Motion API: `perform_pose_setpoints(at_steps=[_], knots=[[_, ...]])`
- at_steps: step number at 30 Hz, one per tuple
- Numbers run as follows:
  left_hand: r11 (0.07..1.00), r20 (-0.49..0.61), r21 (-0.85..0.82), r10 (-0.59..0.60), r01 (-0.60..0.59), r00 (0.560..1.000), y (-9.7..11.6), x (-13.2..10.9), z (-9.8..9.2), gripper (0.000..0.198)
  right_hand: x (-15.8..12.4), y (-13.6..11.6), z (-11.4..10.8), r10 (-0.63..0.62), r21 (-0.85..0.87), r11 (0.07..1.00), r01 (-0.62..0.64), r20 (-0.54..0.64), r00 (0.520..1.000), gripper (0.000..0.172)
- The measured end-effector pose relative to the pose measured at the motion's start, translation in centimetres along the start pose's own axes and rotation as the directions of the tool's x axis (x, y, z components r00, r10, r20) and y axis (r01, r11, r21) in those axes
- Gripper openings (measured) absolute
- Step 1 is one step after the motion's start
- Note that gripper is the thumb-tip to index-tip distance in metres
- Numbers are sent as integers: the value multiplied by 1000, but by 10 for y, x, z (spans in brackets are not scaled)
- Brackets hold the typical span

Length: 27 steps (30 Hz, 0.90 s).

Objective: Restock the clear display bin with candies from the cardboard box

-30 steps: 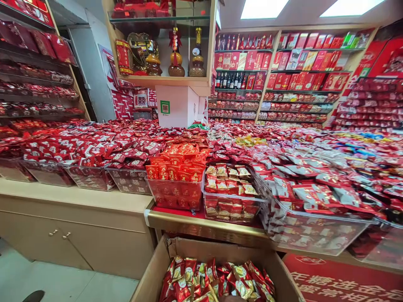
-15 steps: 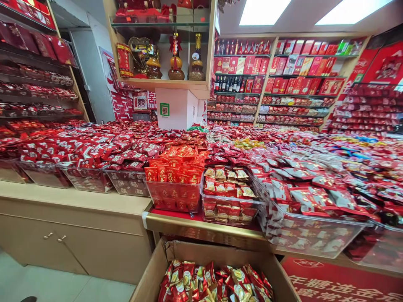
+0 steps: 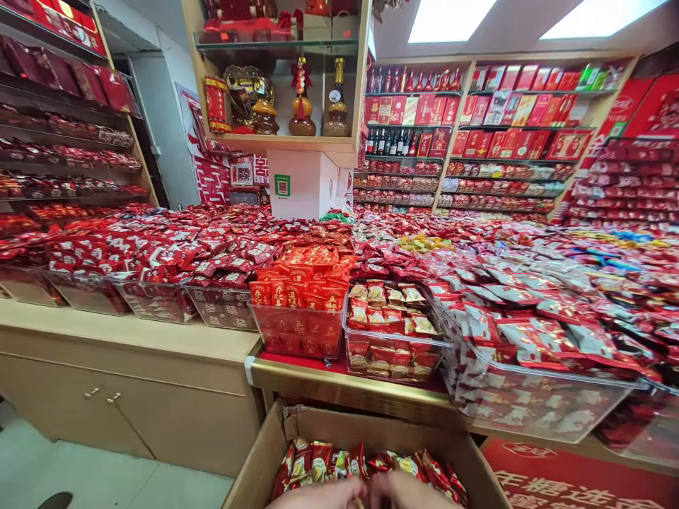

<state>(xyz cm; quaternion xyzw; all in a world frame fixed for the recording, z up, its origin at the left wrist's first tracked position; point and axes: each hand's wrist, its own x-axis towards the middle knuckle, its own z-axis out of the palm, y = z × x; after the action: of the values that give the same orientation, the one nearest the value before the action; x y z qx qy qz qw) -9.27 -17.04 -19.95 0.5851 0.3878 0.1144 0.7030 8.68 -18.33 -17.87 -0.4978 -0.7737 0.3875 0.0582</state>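
At the bottom edge, my left hand (image 3: 325, 493) and my right hand (image 3: 407, 490) are side by side over an open cardboard box (image 3: 254, 459). Red-and-gold wrapped snack packets (image 3: 321, 458) lie loosely piled inside it. Both hands have fingers curled inward, nearly meeting among the packets. What the fingers hold is hidden, and the frame cuts off the lower part of each hand. Beyond the box stands a clear plastic bin (image 3: 395, 346) with similar packets set in rows.
A gold-edged counter (image 3: 339, 382) runs just behind the box. On it are a bin of bright red packets (image 3: 297, 304) and a large bin of white-and-red packets (image 3: 552, 396). Beige cabinets (image 3: 122, 396) stand left. A glass-shelved display unit (image 3: 276, 46) overhangs the middle.
Both my hands have come into view from below, over the packets in the cardboard box. The view has shifted slightly, so the scene sits a little further right.
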Motion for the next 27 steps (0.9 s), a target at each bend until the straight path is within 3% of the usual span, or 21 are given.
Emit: perform_pose_setpoints(at_steps=[3,6,9,12,16,23,25,27], knots=[[987,-136,-139,58,-77,989,19,-2,15,42,3,-4,-14,4,210,977,41,-210,978,4],[969,-362,-204,57,-139,931,52,-5,21,41,0,-15,-32,22,478,863,166,-363,931,12],[954,-436,-160,164,-256,885,83,-11,21,35,-6,-28,-46,108,740,638,214,-361,926,26],[937,-485,-125,228,-325,844,98,-14,22,29,-12,-38,-54,212,882,412,230,-339,917,35],[922,-519,-164,221,-350,826,104,-15,22,28,-18,-42,-56,231,928,264,262,-325,917,37],[859,-548,-318,179,-401,817,102,-13,28,35,-18,-35,-51,201,901,310,302,-372,906,26],[859,-572,-289,199,-422,796,100,-12,30,35,-17,-34,-48,188,878,385,285,-377,907,26],[865,-588,-279,189,-417,787,98,-13,29,35,-18,-33,-45,138,800,523,293,-419,898,23]])
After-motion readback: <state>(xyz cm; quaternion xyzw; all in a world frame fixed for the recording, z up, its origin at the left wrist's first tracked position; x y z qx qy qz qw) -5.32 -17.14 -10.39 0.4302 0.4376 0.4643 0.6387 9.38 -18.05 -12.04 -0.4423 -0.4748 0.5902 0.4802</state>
